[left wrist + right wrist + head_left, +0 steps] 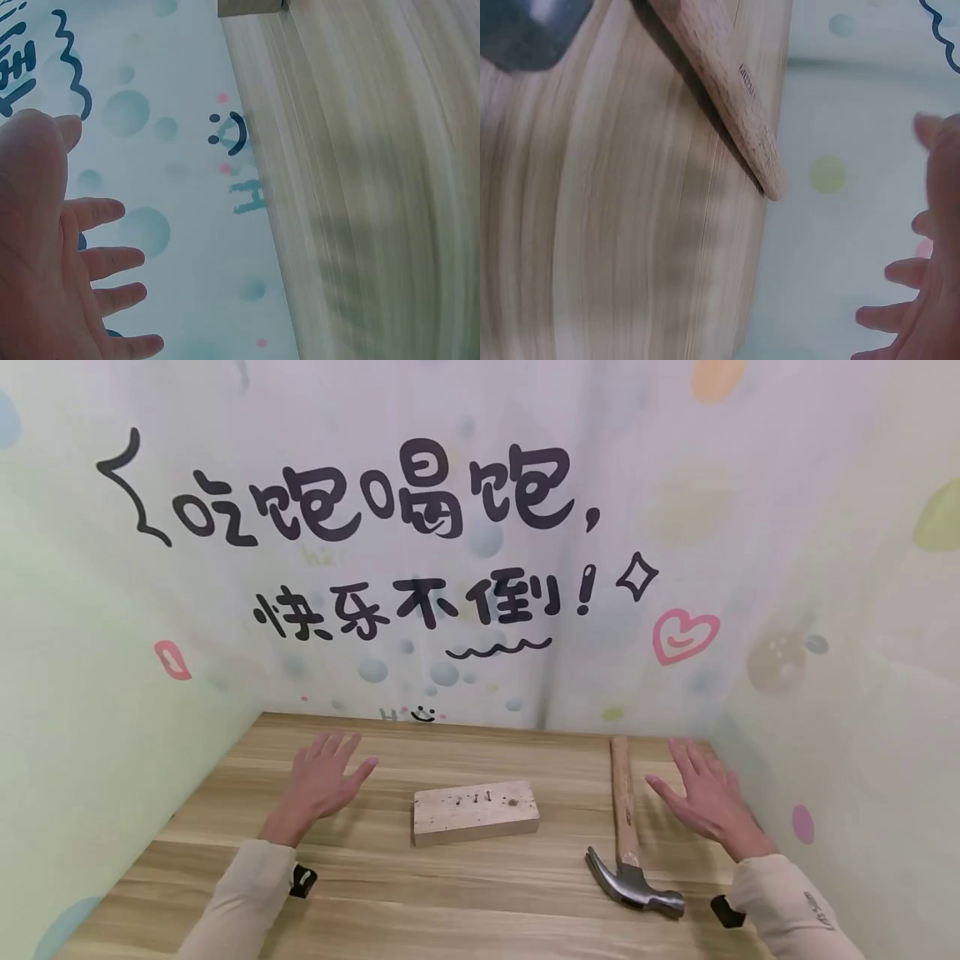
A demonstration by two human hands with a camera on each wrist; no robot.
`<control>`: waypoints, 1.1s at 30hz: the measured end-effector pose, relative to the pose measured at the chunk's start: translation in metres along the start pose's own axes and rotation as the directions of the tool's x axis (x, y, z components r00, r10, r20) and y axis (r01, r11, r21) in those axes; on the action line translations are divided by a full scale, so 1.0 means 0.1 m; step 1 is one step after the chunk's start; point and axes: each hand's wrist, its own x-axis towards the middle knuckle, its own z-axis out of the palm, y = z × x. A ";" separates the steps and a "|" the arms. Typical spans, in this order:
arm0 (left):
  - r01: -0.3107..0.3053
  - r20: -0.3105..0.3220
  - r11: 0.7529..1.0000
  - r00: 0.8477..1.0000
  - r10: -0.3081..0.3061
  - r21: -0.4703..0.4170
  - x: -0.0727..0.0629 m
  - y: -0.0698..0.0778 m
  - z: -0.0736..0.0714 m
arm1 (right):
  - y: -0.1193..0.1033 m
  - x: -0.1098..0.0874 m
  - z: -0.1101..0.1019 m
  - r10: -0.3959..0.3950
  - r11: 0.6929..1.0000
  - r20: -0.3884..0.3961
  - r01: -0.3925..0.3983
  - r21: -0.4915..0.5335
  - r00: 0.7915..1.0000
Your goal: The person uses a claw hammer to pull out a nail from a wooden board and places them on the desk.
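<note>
A pale wooden block [475, 817] lies on the table between the two hands, with several nails [487, 796] standing in its top and a dark hole near its right end. To its right rests a claw hammer [626, 827], wooden handle toward the wall and metal head toward the person. My left hand [321, 783], left of the block, is held with fingers spread and touches neither block nor hammer. My right hand [703, 793] is just right of the hammer's handle, fingers extended, holding nothing. Both wrist views show the hands with straight fingers; the right wrist view shows the hammer handle [727, 97] nearby.
The wood-grain table [360, 902] meets a white printed curtain [420, 685] with dark lettering at the back. Similar pale panels [90, 710] enclose the left and right sides. Each wrist wears a black device [303, 881] at the sleeve cuff.
</note>
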 end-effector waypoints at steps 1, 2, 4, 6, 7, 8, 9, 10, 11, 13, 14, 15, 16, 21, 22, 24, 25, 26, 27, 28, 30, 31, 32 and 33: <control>0.004 0.003 1.000 1.000 -0.004 -0.002 0.01 0.02 0.01 | 0.00 0.01 0.01 0.001 1.000 -0.003 -0.001 -0.004 1.000; 0.010 0.009 1.000 1.000 -0.010 -0.004 0.01 0.03 0.02 | -0.01 0.01 0.02 0.002 1.000 -0.008 -0.002 -0.011 1.000; 0.024 0.018 1.000 1.000 -0.024 -0.010 0.02 0.06 0.05 | -0.01 0.03 0.05 0.006 1.000 -0.020 -0.006 -0.025 1.000; 0.038 0.027 0.999 0.999 -0.037 -0.023 0.02 0.10 0.08 | -0.01 0.04 0.07 0.013 0.999 -0.030 -0.014 -0.039 0.999; 0.044 0.031 0.999 0.999 -0.043 -0.030 0.03 0.11 0.09 | -0.02 0.04 0.08 0.019 0.999 -0.029 -0.020 -0.040 0.999; 0.051 0.035 0.998 0.998 -0.050 -0.033 0.03 0.13 0.11 | -0.02 0.05 0.09 0.023 0.999 -0.024 -0.024 -0.036 0.999; 0.058 0.041 0.998 0.998 -0.057 -0.039 0.03 0.14 0.13 | -0.02 0.05 0.09 0.028 0.999 -0.017 -0.028 -0.025 0.999; 0.066 0.047 0.997 0.997 -0.064 -0.041 0.04 0.15 0.15 | -0.03 0.05 0.10 0.034 0.999 -0.008 -0.034 -0.014 0.999; 0.072 0.052 0.996 0.996 -0.070 -0.042 0.04 0.17 0.17 | -0.03 0.06 0.10 0.042 0.999 0.003 -0.042 0.004 0.999; 0.082 0.061 0.996 0.995 -0.079 -0.044 0.05 0.20 0.21 | -0.04 0.06 0.10 0.055 0.997 0.028 -0.056 0.056 0.998; 0.089 0.066 0.995 0.994 -0.086 -0.045 0.05 0.21 0.23 | -0.04 0.07 0.11 0.062 0.994 0.042 -0.066 0.086 0.997; 0.095 0.071 0.994 0.993 -0.091 -0.050 0.05 0.23 0.24 | -0.05 0.07 0.11 0.074 0.990 0.057 -0.080 0.112 0.996; 0.100 0.075 0.994 0.993 -0.096 -0.049 0.05 0.25 0.26 | -0.06 0.08 0.11 0.087 0.986 0.074 -0.097 0.139 0.993; 0.122 0.095 0.991 0.989 -0.116 -0.052 0.05 0.36 0.32 | -0.06 0.12 0.13 0.164 0.945 0.174 -0.205 0.256 0.971; 0.129 0.100 0.990 0.987 -0.124 -0.054 0.05 0.38 0.33 | -0.06 0.13 0.14 0.180 0.931 0.196 -0.231 0.281 0.964; 0.138 0.106 0.988 0.986 -0.131 -0.062 0.05 0.43 0.35 | -0.05 0.15 0.16 0.212 0.899 0.238 -0.285 0.333 0.948; 0.147 0.108 0.987 0.984 -0.139 -0.071 0.04 0.46 0.36 | -0.05 0.16 0.18 0.228 0.879 0.257 -0.312 0.360 0.939; 0.160 0.112 0.984 0.982 -0.150 -0.083 0.04 0.48 0.37 | -0.04 0.17 0.19 0.242 0.858 0.274 -0.337 0.387 0.931; 0.170 0.114 0.981 0.981 -0.159 -0.095 0.04 0.51 0.39 | -0.05 0.17 0.21 0.257 0.832 0.292 -0.365 0.418 0.921; 0.182 0.118 0.977 0.979 -0.169 -0.110 0.04 0.54 0.40 | -0.05 0.18 0.22 0.270 0.805 0.308 -0.390 0.447 0.912; 0.203 0.131 0.970 0.974 -0.185 -0.133 0.04 0.60 0.43 | -0.06 0.19 0.25 0.285 0.757 0.338 -0.427 0.494 0.897; 0.217 0.137 0.964 0.971 -0.197 -0.152 0.04 0.62 0.45 | -0.08 0.20 0.26 0.294 0.733 0.351 -0.445 0.514 0.889; 0.228 0.144 0.960 0.968 -0.205 -0.165 0.03 0.65 0.47 | -0.09 0.21 0.27 0.300 0.710 0.366 -0.463 0.530 0.881; 0.237 0.148 0.956 0.966 -0.213 -0.174 0.03 0.67 0.48 | -0.10 0.22 0.28 0.304 0.689 0.382 -0.479 0.545 0.873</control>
